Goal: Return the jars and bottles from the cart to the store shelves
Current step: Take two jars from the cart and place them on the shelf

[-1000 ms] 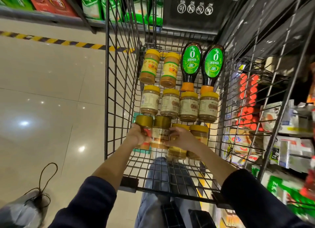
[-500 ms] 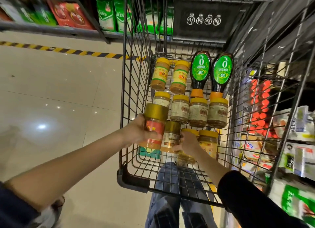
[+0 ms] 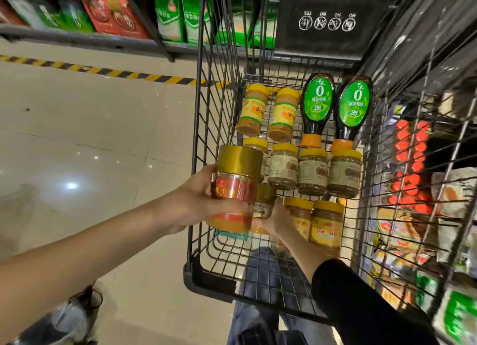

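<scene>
Your left hand [image 3: 198, 200] raised red-label jar [image 3: 233, 190] higher, out over cart [image 3: 206, 241] rim — fingers wrapped round it. Right hand [image 3: 277, 215] stayed low, clasping second jar [image 3: 264, 203]; bottles [image 3: 317, 107] lay untouched behind.

Ten jars [image 3: 283, 166] (two being gripped) and two bottles [image 3: 317, 107]

- Large white "0" and "26" on green label of left dark bottle [image 3: 316, 104].
- Same "0" on right dark bottle [image 3: 354, 110]; lower number blurred.
- Jar labels: unreadable.
</scene>
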Action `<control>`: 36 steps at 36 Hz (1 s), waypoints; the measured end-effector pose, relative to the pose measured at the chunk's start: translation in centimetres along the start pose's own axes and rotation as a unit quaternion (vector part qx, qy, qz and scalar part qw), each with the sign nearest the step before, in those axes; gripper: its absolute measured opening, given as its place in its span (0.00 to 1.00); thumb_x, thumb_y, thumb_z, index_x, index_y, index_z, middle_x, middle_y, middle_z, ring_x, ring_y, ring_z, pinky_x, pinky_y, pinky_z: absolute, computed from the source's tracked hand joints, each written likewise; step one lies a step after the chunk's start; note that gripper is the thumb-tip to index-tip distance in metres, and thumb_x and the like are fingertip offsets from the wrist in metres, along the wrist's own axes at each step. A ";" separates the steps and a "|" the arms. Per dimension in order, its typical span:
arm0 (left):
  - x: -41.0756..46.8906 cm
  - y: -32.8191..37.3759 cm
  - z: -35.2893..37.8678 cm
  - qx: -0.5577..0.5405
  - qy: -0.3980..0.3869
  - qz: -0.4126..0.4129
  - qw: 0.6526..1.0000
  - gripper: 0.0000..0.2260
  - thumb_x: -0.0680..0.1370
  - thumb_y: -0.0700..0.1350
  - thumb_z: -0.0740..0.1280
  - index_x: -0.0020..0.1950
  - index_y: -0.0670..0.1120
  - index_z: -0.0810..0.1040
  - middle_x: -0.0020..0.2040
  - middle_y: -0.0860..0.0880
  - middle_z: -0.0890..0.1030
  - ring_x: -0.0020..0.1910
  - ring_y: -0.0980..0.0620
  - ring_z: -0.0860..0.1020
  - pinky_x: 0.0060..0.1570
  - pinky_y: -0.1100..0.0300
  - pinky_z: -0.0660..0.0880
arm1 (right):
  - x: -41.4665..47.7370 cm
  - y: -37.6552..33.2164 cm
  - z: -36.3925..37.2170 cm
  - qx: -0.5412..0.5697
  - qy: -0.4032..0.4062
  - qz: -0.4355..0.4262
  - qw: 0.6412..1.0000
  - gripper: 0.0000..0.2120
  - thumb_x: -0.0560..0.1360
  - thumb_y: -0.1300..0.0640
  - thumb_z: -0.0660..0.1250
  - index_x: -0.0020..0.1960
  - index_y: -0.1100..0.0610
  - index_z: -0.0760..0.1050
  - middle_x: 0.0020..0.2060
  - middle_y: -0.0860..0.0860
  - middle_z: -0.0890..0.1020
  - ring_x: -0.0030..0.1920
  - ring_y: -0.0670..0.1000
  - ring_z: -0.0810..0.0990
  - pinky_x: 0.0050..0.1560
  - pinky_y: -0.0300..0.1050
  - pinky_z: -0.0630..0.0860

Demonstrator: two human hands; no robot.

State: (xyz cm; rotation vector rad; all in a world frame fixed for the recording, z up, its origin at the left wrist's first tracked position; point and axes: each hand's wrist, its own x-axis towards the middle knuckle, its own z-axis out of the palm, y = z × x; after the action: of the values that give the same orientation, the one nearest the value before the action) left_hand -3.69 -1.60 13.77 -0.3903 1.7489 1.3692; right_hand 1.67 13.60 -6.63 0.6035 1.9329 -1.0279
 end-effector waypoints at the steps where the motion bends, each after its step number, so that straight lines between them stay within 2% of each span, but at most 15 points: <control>1: 0.0 0.0 -0.1 -0.002 0.002 0.000 1.000 0.29 0.66 0.40 0.74 0.62 0.55 0.67 0.50 0.54 0.80 0.43 0.63 0.81 0.37 0.70 0.78 | 0.0 -0.3 0.0 0.019 -0.018 0.015 1.000 0.38 0.63 0.55 0.78 0.64 0.61 0.62 0.57 0.57 0.77 0.57 0.57 0.77 0.59 0.50 0.75; 6: -0.1 -0.2 -0.3 0.004 0.014 0.004 1.000 0.36 0.61 0.45 0.75 0.67 0.50 0.66 0.53 0.53 0.80 0.48 0.58 0.80 0.39 0.69 0.78 | 0.1 -0.5 0.6 0.097 -0.048 0.048 0.993 0.41 0.66 0.55 0.76 0.70 0.60 0.55 0.60 0.58 0.73 0.58 0.57 0.74 0.52 0.48 0.75; 9: -0.4 -0.1 -0.2 0.002 0.023 0.008 1.000 0.39 0.59 0.46 0.74 0.69 0.49 0.65 0.52 0.53 0.80 0.48 0.58 0.80 0.39 0.68 0.79 | 0.1 -0.4 1.0 0.112 -0.048 0.055 0.991 0.39 0.67 0.56 0.75 0.68 0.60 0.55 0.56 0.55 0.73 0.56 0.53 0.73 0.48 0.44 0.74; 12: -0.6 -0.1 -0.1 0.004 0.026 0.010 1.000 0.39 0.58 0.46 0.74 0.68 0.50 0.65 0.52 0.53 0.80 0.49 0.58 0.80 0.40 0.68 0.79 | 0.1 -0.6 0.5 0.172 -0.079 0.084 0.978 0.36 0.68 0.62 0.74 0.68 0.60 0.57 0.61 0.55 0.70 0.64 0.55 0.70 0.61 0.45 0.69; 14: -0.8 -0.1 -0.1 0.005 0.024 0.007 1.000 0.37 0.60 0.45 0.74 0.67 0.51 0.66 0.53 0.52 0.80 0.50 0.58 0.80 0.40 0.68 0.79 | -0.2 -0.8 0.0 0.174 -0.087 0.074 0.978 0.36 0.67 0.62 0.74 0.68 0.60 0.58 0.64 0.55 0.69 0.65 0.55 0.68 0.65 0.46 0.66; 17: -1.2 0.0 0.1 0.013 0.025 0.005 1.000 0.37 0.60 0.46 0.75 0.66 0.52 0.66 0.54 0.52 0.80 0.51 0.57 0.79 0.41 0.67 0.79 | -1.3 -0.6 -1.0 0.164 -0.081 0.037 0.982 0.33 0.66 0.61 0.75 0.66 0.58 0.62 0.58 0.53 0.74 0.51 0.47 0.74 0.51 0.43 0.75; 19: -1.5 0.2 0.3 0.016 0.031 0.004 0.999 0.36 0.60 0.46 0.75 0.66 0.53 0.66 0.54 0.53 0.79 0.51 0.58 0.79 0.40 0.68 0.78 | -2.5 -0.8 -1.8 0.176 -0.107 0.007 0.978 0.25 0.68 0.63 0.74 0.59 0.57 0.67 0.50 0.48 0.77 0.41 0.42 0.74 0.38 0.36 0.73; 20: -1.7 0.3 0.4 0.017 0.033 0.004 0.999 0.35 0.61 0.45 0.75 0.65 0.54 0.66 0.54 0.53 0.79 0.51 0.58 0.79 0.39 0.69 0.78 | -3.3 -1.0 -2.4 0.181 -0.119 -0.007 0.976 0.20 0.69 0.64 0.73 0.55 0.55 0.68 0.50 0.48 0.78 0.39 0.41 0.74 0.36 0.35 0.73; 22: -2.0 0.6 0.7 0.015 0.035 0.005 0.999 0.33 0.64 0.43 0.75 0.65 0.53 0.65 0.53 0.53 0.79 0.49 0.59 0.79 0.36 0.70 0.77 | -4.6 -1.6 -3.7 0.192 -0.135 -0.029 0.972 0.19 0.71 0.66 0.69 0.60 0.57 0.68 0.56 0.52 0.77 0.40 0.44 0.74 0.39 0.38 0.76; 24: -2.5 0.9 0.9 0.016 0.041 0.008 0.999 0.31 0.67 0.40 0.75 0.65 0.53 0.65 0.51 0.54 0.79 0.46 0.61 0.79 0.33 0.72 0.76 | -5.5 -2.2 -4.8 0.184 -0.141 -0.045 0.972 0.26 0.73 0.65 0.68 0.67 0.59 0.62 0.56 0.49 0.73 0.42 0.44 0.73 0.37 0.35 0.76; 27: -3.6 1.8 1.5 0.022 0.046 0.010 0.999 0.31 0.67 0.40 0.74 0.65 0.53 0.66 0.51 0.53 0.79 0.46 0.61 0.79 0.33 0.71 0.76 | -7.0 -2.8 -6.6 0.182 -0.150 -0.062 0.970 0.29 0.70 0.62 0.73 0.66 0.56 0.63 0.53 0.49 0.77 0.42 0.44 0.76 0.35 0.33 0.78; 29: -4.5 2.4 1.8 0.027 0.049 0.013 0.998 0.33 0.65 0.42 0.75 0.66 0.51 0.66 0.52 0.52 0.80 0.49 0.58 0.79 0.35 0.69 0.78 | -8.7 -3.4 -8.2 0.187 -0.155 -0.085 0.966 0.26 0.71 0.63 0.72 0.63 0.52 0.64 0.52 0.46 0.77 0.47 0.44 0.77 0.32 0.30 0.76; 31: -5.6 3.3 2.3 0.028 0.059 0.021 0.998 0.31 0.66 0.41 0.75 0.64 0.52 0.65 0.51 0.53 0.79 0.48 0.59 0.78 0.33 0.71 0.77 | -9.8 -3.7 -9.7 0.210 -0.163 -0.101 0.959 0.25 0.70 0.67 0.71 0.61 0.50 0.65 0.48 0.43 0.77 0.51 0.46 0.79 0.36 0.32 0.78; 34: -7.4 4.7 3.0 0.031 0.067 0.028 0.997 0.33 0.65 0.42 0.75 0.65 0.53 0.63 0.49 0.55 0.77 0.46 0.60 0.76 0.30 0.71 0.76 | -12.0 -4.5 -11.8 0.200 -0.131 -0.114 0.964 0.30 0.66 0.62 0.76 0.62 0.54 0.66 0.56 0.52 0.79 0.55 0.50 0.79 0.57 0.55 0.77; 36: -8.9 5.9 3.5 0.038 0.061 0.047 0.996 0.44 0.55 0.50 0.80 0.67 0.52 0.63 0.51 0.54 0.77 0.48 0.58 0.77 0.31 0.70 0.77 | -14.6 -5.1 -13.8 0.182 -0.123 -0.139 0.966 0.34 0.65 0.58 0.77 0.65 0.54 0.65 0.56 0.52 0.80 0.56 0.48 0.79 0.58 0.50 0.77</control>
State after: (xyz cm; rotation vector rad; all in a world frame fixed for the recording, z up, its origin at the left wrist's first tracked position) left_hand -1.09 1.38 24.31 -0.3607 1.9341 1.3647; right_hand -0.57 21.92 12.19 0.3834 1.6497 -1.5810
